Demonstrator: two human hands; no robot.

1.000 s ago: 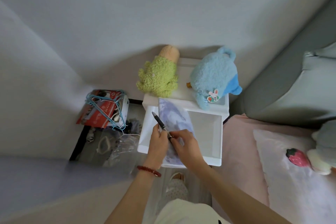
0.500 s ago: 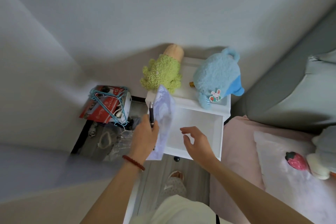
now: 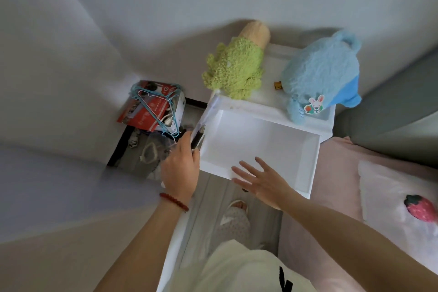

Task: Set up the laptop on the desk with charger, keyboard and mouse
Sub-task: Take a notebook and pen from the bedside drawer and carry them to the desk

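Could not place the laptop, charger, keyboard or mouse anywhere in this view, so nothing to say of them against the fingers.

Gripped a pen (image 3: 198, 137), dark and tilted up and to the right, in the left hand (image 3: 181, 168), fingers curled tight round its lower half. Pinched with it a thin pale sheet (image 3: 209, 110), seen nearly edge-on and running up along the left wall of the drawer (image 3: 305, 163). Wore a red bead bracelet (image 3: 174, 201) on that wrist.

Spread the right hand (image 3: 260, 182) flat and wide, fingers apart, holding nothing, over the front edge of the drawer; could not tell whether the palm touched the rim.

Stood pulled out from the white nightstand (image 3: 272, 99), that drawer, and showed only its white floor and walls.

Carried, on the nightstand top, a green plush toy (image 3: 234, 71) at the left and a blue plush toy (image 3: 320, 71) at the right, with a small orange thing (image 3: 277, 85) between them.

Lay on the floor left of the nightstand, a red box (image 3: 142, 114) with blue hangers (image 3: 151, 98) on top.

Rested on the pale bedding at the far right, a strawberry plush (image 3: 420, 208).
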